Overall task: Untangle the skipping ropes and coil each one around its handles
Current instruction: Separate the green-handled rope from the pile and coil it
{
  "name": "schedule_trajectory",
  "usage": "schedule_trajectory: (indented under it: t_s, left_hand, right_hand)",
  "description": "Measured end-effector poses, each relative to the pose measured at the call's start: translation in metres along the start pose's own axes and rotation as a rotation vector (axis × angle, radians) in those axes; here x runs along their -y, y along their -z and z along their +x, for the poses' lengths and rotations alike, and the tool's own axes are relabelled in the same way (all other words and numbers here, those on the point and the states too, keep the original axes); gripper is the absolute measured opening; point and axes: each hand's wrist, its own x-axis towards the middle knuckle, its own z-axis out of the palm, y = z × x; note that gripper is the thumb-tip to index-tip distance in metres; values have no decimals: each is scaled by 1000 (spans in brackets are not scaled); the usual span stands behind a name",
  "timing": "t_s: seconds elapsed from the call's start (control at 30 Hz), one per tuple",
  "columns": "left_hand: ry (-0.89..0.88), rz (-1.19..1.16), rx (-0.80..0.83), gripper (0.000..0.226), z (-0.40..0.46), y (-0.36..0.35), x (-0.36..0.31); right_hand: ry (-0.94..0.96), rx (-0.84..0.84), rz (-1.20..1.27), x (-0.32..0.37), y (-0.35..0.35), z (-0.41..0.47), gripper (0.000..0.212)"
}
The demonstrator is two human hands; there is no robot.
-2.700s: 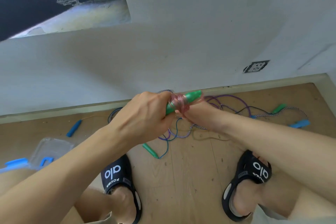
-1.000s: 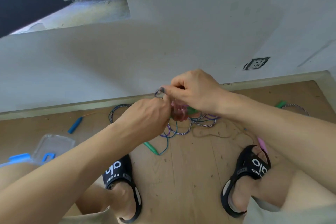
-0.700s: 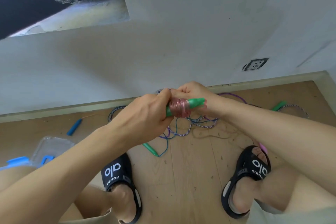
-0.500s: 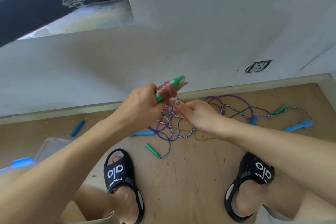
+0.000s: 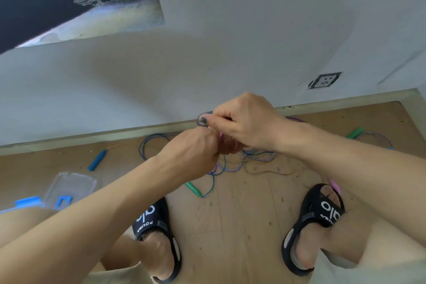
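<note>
My left hand [image 5: 191,152] grips the handle bundle, with a pink rope coil [image 5: 227,145] showing just right of its knuckles; the green handles are hidden. My right hand [image 5: 244,120] is above the coil, thumb and fingers pinched, apparently on the thin pink rope, though the strand is hard to see. Below the hands a tangle of striped, purple and blue ropes [image 5: 232,163] lies on the wooden floor. A green handle [image 5: 193,188] lies below it. A blue handle [image 5: 98,159] lies to the left, another green handle [image 5: 355,132] at far right.
A clear plastic box with blue clips [image 5: 66,188] sits on the floor at left. My feet in black sandals [image 5: 154,221] [image 5: 322,212] stand on the floor [image 5: 242,226] on both sides. A white wall with a socket [image 5: 325,80] rises just behind the ropes.
My right hand has risen from below the bundle to above it, passing around the coil. The left hand dropped slightly, and the green handle tip is now hidden.
</note>
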Motion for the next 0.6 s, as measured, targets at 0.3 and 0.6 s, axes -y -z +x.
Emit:
schedule_trajectory:
  t_s: [0.3, 0.6]
  left_hand:
    - [104, -380, -337, 29, -24, 42, -26]
    - [327, -550, -263, 27, -15, 49, -4]
  right_hand:
    - [-311, 288, 625, -29, -8, 16, 55]
    - [-365, 180, 577, -19, -7, -3, 45]
